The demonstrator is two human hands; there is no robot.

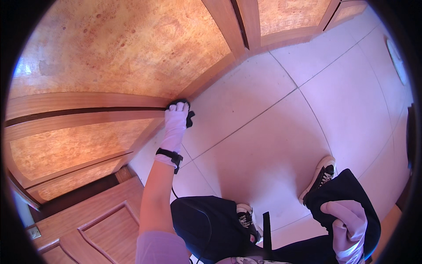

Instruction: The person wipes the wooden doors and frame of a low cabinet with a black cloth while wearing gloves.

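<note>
My left hand (176, 115), in a light glove with a black strap at the wrist, presses a dark cloth (190, 118) against the lower frame of a wooden cabinet door (132, 49). The cloth sits at the bottom end of the dark gap between two door panels, just above the floor. My right hand (349, 221), also gloved, rests on my bent knee at the lower right. Its fingers are curled, and nothing shows in it.
Large floor tiles (257, 132) spread before me. My shoes (321, 178) stand on them, legs apart. A carved wooden panel (108, 227) lies at the lower left, beside a wall socket (34, 232). A dark object (412, 138) stands at the right rim.
</note>
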